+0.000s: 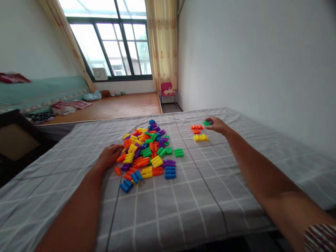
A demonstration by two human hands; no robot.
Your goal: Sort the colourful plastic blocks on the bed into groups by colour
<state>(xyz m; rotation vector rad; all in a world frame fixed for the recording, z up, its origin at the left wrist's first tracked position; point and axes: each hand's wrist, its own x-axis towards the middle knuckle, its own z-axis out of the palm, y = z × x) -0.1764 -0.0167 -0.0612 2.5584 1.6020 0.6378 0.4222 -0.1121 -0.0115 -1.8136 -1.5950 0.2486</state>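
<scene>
1. At left, your left hand [109,154] lay with curled fingers against the edge of a multicolored pile of plastic pieces [148,152]; whether it gripped one could not be told.
2. At center, the heaped pieces looked light, stiff and slightly slick, unlikely to break; their long ribbed sides seemed your surest place to pinch.
3. Right of the pile, orange pieces [196,128] and yellow pieces [201,138] sat in small rows.
4. Just beyond, your right hand [218,126] pinched a green piece [205,123], with blue showing at your fingertips.
5. Beneath everything spread a gray checked cloth [181,201], seemingly soft, lightly creased.
6. Behind, a window [109,47], yellow curtain [161,45], pink chair [165,86] and white wall [249,59] framed the room.
</scene>
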